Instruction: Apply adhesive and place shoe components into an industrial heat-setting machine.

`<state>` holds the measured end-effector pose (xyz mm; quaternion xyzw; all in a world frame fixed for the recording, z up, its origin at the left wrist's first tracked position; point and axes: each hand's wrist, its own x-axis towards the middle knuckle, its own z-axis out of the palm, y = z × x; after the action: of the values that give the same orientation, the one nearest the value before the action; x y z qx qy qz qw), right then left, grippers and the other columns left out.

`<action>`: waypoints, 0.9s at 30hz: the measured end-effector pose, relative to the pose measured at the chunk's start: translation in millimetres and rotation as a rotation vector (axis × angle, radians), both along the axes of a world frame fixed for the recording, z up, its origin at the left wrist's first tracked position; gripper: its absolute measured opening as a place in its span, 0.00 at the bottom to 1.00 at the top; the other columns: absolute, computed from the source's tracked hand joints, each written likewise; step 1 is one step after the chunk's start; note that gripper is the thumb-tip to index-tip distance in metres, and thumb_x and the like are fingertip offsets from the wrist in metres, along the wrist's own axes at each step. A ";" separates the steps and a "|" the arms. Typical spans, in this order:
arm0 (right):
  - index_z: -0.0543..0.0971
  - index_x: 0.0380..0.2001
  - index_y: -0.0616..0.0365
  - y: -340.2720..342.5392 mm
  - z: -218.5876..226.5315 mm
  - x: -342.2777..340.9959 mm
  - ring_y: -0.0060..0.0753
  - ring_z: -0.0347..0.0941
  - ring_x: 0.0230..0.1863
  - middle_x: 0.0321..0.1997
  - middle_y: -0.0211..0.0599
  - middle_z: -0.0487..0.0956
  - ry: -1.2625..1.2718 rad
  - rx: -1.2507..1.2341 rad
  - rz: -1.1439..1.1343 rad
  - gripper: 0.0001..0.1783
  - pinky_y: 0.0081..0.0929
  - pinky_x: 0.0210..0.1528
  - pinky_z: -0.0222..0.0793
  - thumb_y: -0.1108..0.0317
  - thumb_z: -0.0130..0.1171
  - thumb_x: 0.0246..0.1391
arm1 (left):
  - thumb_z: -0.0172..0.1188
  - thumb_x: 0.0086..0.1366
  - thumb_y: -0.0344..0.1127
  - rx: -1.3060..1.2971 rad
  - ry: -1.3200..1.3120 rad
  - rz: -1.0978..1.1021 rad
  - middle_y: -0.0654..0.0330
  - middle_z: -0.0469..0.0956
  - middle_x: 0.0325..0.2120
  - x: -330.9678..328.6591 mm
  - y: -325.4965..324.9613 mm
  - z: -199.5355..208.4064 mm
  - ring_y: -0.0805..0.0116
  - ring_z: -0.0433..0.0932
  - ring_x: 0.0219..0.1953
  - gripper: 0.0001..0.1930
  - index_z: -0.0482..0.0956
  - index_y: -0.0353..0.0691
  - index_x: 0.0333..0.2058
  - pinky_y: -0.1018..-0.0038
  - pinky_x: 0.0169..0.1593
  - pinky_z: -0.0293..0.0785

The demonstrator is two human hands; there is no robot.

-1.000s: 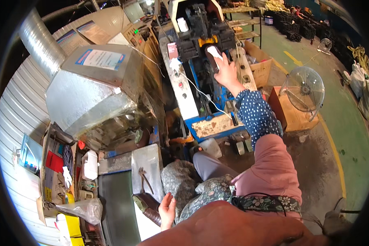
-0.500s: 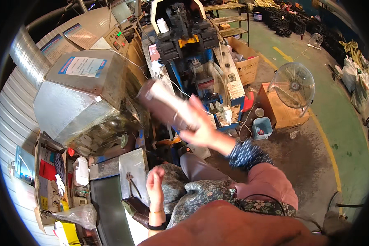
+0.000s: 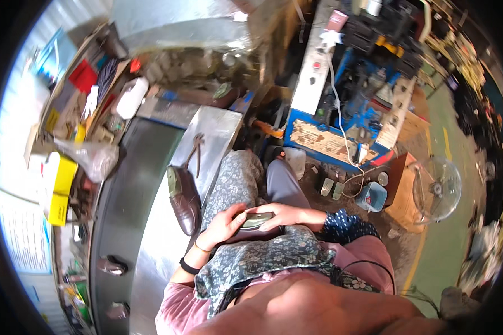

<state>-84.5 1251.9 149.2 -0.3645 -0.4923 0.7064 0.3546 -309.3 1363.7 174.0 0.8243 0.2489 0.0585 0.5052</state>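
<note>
On my lap, over the floral apron (image 3: 246, 258), lies a dark shoe with a green shoe last (image 3: 256, 220) in its opening. My left hand (image 3: 224, 224) grips it from the left, its fingers reaching to the last. From the other side my right hand (image 3: 282, 214) holds it, fingers over the last's edge. Much of the shoe's body is hidden by the hands and apron. Left of my lap, a brown leather shoe (image 3: 184, 205) on a green last rests on the metal work surface (image 3: 157, 245). Beyond it lie pincers (image 3: 195, 152) with dark handles.
A conveyor belt (image 3: 119, 206) carrying a couple of shoes runs along my left. Past it is a cluttered shelf with a yellow box (image 3: 61, 187). Ahead stands a blue-framed machine (image 3: 335, 139); to the right are a blue bin (image 3: 371, 196), a cardboard box (image 3: 405, 204) and a fan (image 3: 437, 190).
The shoe has come down from in front of the machine to my lap in my right hand. My left hand, earlier free, now grips it too. My view has turned left.
</note>
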 end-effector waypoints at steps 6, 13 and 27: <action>0.69 0.60 0.64 80.6 -20.1 -1.4 0.28 0.73 0.52 0.56 0.41 0.75 0.511 -0.397 -0.421 0.30 0.23 0.56 0.68 0.67 0.59 0.54 | 0.56 0.67 0.35 0.123 -0.377 1.013 0.50 0.77 0.48 -75.9 38.6 -31.2 0.59 0.74 0.52 0.18 0.73 0.32 0.52 0.67 0.58 0.67; 0.68 0.59 0.67 341.4 -1.6 6.1 0.34 0.74 0.50 0.51 0.42 0.78 -0.012 0.204 -0.867 0.32 0.30 0.51 0.69 0.65 0.61 0.52 | 0.61 0.62 0.41 0.452 0.073 1.032 0.39 0.71 0.54 -116.0 66.3 -74.9 0.45 0.71 0.57 0.30 0.65 0.28 0.57 0.61 0.61 0.65; 0.47 0.71 0.57 168.0 -37.7 -127.8 0.33 0.49 0.71 0.73 0.45 0.52 0.129 -0.010 -0.332 0.47 0.33 0.69 0.50 0.63 0.61 0.54 | 0.58 0.67 0.39 -0.548 -0.696 1.250 0.54 0.77 0.42 -64.4 107.6 -67.2 0.67 0.77 0.40 0.25 0.63 0.35 0.58 0.72 0.42 0.76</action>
<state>-212.4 1419.9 111.5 -0.3964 -0.3980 0.6627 0.4953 -373.7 1471.3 106.8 0.3095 0.5008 0.5258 0.6140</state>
